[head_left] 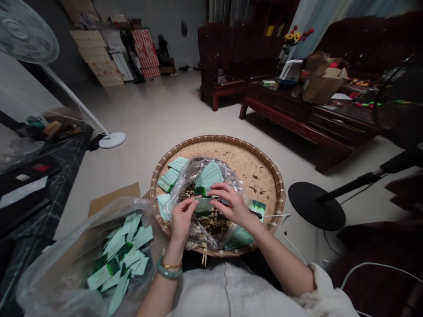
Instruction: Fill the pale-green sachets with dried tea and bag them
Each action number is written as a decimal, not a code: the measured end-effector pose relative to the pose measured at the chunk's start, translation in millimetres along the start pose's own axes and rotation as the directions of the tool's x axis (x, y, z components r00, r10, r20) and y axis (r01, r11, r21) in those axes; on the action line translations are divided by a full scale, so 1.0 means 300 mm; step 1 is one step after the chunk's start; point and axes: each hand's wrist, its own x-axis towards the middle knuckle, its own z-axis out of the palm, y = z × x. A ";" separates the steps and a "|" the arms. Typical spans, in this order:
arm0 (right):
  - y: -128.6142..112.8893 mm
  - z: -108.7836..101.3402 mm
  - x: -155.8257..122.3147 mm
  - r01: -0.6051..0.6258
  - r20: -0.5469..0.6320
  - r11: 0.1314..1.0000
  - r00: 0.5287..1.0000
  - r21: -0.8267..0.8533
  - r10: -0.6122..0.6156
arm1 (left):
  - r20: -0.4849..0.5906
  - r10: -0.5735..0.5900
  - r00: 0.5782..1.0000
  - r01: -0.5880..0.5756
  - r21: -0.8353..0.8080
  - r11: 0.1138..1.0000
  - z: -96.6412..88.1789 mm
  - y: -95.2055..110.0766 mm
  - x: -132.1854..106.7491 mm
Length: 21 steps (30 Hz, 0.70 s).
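Observation:
My left hand (183, 216) and my right hand (231, 203) together pinch a small green packet (203, 205) by its two ends, above a clear plastic bag (198, 176) of dark loose tea leaves (214, 221). The bag lies in a round woven bamboo tray (261, 165). More green packets (209, 175) are stacked in the bag and beside it on the tray. Both hands' fingers are closed on the packet. A green bangle sits on my left wrist.
A large clear bag (66, 259) with several filled green packets (122, 259) lies at lower left. A white standing fan (110, 140) is at the left, a black fan base (315, 205) at the right. A dark wooden table (297, 114) with boxes stands behind.

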 end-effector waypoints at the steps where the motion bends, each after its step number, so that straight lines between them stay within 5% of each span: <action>1: -0.002 -0.002 0.003 0.035 0.024 0.999 0.999 -0.028 -0.034 | 0.011 0.014 1.000 -0.014 0.013 1.000 0.001 0.003 -0.003; 8: -0.011 -0.012 0.016 0.102 0.226 0.971 0.973 -0.214 -0.052 | 0.017 0.046 0.999 -0.048 0.122 0.991 0.004 0.016 -0.016; 13: -0.004 -0.011 0.021 0.051 0.291 0.982 0.957 -0.182 0.005 | 0.005 0.038 0.999 -0.038 0.150 0.988 0.016 0.003 -0.021; 21: 0.019 -0.018 0.016 -0.065 0.369 0.991 0.924 -0.117 0.104 | 0.113 -0.172 0.979 0.166 0.062 0.984 0.032 0.009 -0.034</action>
